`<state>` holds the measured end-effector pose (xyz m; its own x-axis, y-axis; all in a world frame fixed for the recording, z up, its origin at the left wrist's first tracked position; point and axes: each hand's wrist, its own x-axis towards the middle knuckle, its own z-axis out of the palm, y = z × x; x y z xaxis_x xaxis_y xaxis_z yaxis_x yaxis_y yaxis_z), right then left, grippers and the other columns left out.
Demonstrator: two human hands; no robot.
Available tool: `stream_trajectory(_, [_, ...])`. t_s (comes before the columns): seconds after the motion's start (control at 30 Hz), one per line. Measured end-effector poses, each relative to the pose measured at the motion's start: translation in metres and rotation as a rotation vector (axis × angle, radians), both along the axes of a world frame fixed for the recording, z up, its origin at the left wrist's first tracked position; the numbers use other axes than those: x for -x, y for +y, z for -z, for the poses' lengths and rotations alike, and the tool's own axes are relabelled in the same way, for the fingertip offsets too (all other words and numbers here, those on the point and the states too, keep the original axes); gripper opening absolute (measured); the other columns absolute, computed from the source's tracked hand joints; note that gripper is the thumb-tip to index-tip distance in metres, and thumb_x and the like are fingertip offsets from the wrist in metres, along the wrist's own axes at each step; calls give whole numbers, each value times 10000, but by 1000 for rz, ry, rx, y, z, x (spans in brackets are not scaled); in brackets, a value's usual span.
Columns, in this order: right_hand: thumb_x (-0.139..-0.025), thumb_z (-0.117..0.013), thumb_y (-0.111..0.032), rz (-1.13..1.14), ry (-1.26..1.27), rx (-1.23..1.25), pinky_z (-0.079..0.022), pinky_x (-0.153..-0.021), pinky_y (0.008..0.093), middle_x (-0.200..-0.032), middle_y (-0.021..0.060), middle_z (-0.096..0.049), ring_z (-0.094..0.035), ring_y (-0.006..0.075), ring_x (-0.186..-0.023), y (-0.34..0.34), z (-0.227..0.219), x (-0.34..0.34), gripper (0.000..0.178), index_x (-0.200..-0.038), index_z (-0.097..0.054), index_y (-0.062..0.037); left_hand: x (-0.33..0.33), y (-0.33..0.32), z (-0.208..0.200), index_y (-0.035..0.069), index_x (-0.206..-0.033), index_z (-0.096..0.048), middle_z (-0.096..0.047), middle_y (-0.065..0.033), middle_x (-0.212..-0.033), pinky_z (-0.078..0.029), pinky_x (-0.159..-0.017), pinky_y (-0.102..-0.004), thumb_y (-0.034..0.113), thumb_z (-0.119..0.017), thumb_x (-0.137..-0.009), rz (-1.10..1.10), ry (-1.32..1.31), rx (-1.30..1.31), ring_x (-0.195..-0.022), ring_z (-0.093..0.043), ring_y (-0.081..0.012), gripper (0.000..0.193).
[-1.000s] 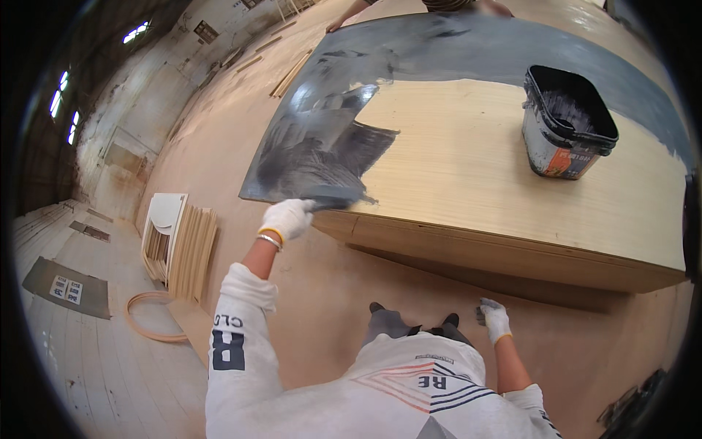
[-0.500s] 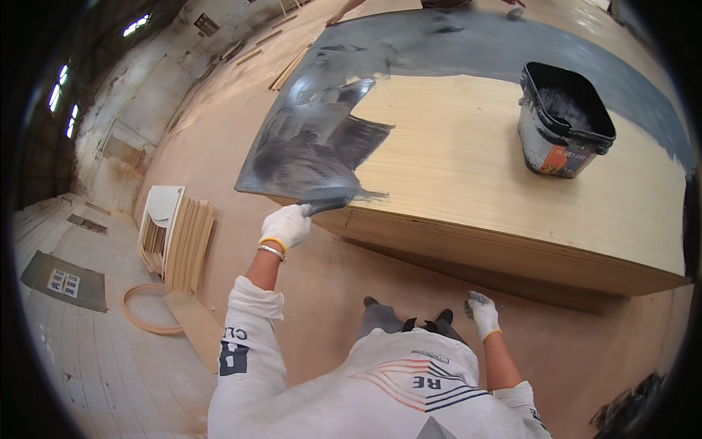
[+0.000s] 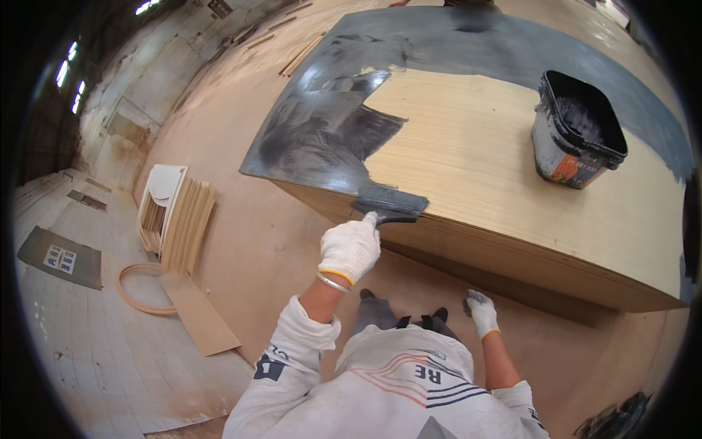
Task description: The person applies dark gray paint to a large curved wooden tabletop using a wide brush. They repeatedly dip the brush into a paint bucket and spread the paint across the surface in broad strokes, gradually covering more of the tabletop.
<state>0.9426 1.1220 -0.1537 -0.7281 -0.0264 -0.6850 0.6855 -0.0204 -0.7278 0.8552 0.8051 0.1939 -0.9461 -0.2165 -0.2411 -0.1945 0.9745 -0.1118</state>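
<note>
My left hand (image 3: 349, 250), in a white glove, is closed around a wide dark paintbrush (image 3: 391, 203). The brush lies across the near edge of a large wooden panel (image 3: 468, 139), where the coating on its left part ends. Dark grey, streaky paint (image 3: 314, 132) covers the panel's left and far sides, with pale bare wood in between. Lower down, off the panel, my right hand (image 3: 482, 313) hangs in a white glove with grey-stained fingertips. Its fingers look curled, with something dark beside them too small to make out.
An open black-rimmed bucket (image 3: 578, 130) with dark paint stands on the panel's right part. Stacked boards (image 3: 189, 228), a wooden ring (image 3: 146, 311) and a loose board (image 3: 199, 314) lie at left. Another person (image 3: 468, 4) is at the panel's far edge.
My left hand has moved right along the panel's near edge with the paintbrush, whose wide head now shows. The other person's hands at the far edge have shifted. My right hand stays low.
</note>
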Motion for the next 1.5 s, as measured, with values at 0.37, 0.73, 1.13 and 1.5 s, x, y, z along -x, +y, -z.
stream_trajectory(0.37, [-1023,-619,-66,-28,100,-21,-608,-856,314,-1189,120,-775,-747,177,-950,9,-14,-6,401,-1416,-665,2,46,-77,-6,162,-1254,-726,-788,-171,-1121,-590,-920,-506,296,-548,-1006,-79,22,78,-1053,-756,-380,334])
stream_trajectory(0.73, [-1028,-618,-97,-257,154,146,-557,-1009,303,-1311,147,-748,-730,187,-1120,-49,-110,1,418,-1430,-651,13,44,8,18,171,-1280,-697,-788,-182,-1058,-598,-907,-524,295,-521,-1014,47,104,-106,-1029,-758,-384,343])
stream_trajectory(1.13, [-1087,-583,-160,-280,307,432,-615,-864,330,-1124,169,-774,-747,202,-951,-97,-222,66,433,-1481,-591,20,68,-4,29,148,-1381,-663,-779,-188,-1158,-577,-967,-507,304,-507,-1020,3,32,-179,-1093,-746,-385,423])
stream_trajectory(1.5, [-1084,-611,-192,-273,419,261,-630,-822,354,-1179,170,-759,-749,218,-965,-109,-254,109,496,-1524,-540,25,55,-68,30,178,-1424,-642,-768,-198,-1190,-601,-905,-512,276,-507,-1007,-174,108,-171,-1077,-754,-388,449])
